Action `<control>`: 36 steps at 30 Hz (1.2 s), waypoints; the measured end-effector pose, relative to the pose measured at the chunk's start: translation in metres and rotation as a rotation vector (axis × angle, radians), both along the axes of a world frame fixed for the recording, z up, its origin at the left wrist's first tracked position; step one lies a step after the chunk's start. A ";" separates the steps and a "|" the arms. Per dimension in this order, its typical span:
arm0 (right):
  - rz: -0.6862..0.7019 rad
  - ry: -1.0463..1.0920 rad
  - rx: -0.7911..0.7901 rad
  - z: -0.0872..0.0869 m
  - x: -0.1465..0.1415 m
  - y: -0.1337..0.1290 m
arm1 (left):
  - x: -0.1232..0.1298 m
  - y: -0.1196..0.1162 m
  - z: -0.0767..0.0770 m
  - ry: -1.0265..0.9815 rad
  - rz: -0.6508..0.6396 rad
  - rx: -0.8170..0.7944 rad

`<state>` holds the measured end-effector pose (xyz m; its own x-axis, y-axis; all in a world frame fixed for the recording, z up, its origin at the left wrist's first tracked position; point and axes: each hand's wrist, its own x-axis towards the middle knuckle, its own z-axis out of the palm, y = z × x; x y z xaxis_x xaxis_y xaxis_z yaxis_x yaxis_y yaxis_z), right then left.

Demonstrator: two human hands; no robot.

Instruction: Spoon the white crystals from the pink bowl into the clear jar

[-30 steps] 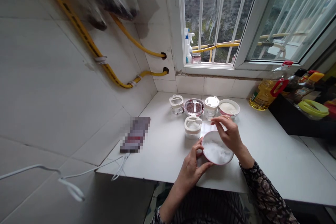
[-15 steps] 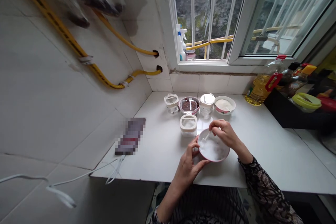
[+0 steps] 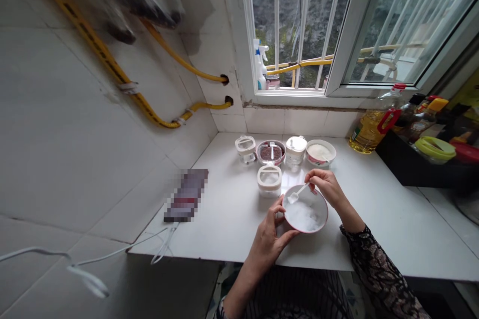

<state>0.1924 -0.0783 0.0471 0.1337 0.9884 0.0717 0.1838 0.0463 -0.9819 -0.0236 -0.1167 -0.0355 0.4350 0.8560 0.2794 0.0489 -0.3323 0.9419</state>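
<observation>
A round white bowl with a pink rim [image 3: 321,220] holds a heap of fine white powder or crystals. My left hand [image 3: 267,241] grips its near left edge and tilts it slightly. My right hand [image 3: 326,187] pinches the handle of a small white plastic spoon [image 3: 295,196], whose scoop rests inside the bowl. Just behind the bowl stands a square white lidded jar [image 3: 269,180], close to but apart from my hands. The bowl's underside is hidden.
On the white counter [image 3: 224,219] are a small jar [image 3: 245,149], a dish of dark grains [image 3: 270,153], a white jar [image 3: 295,150], and a bowl of white powder [image 3: 320,152]. A pixelated flat object [image 3: 186,195] with a white cable lies left. A cooking-oil bottle [image 3: 370,129] stands right.
The spoon has moved from above the square jar into the bowl, carried by my right hand. The bowl stays in my left hand, and the view has shifted slightly.
</observation>
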 end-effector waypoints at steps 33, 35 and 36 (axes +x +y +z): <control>0.105 -0.606 0.329 -0.005 -0.015 -0.007 | 0.000 -0.001 0.002 0.009 0.021 0.028; 0.090 -0.507 0.265 -0.002 -0.013 -0.008 | 0.000 -0.001 0.002 0.023 0.019 0.022; 0.075 -0.449 0.225 -0.001 -0.010 -0.008 | 0.000 -0.001 0.002 0.024 0.016 0.019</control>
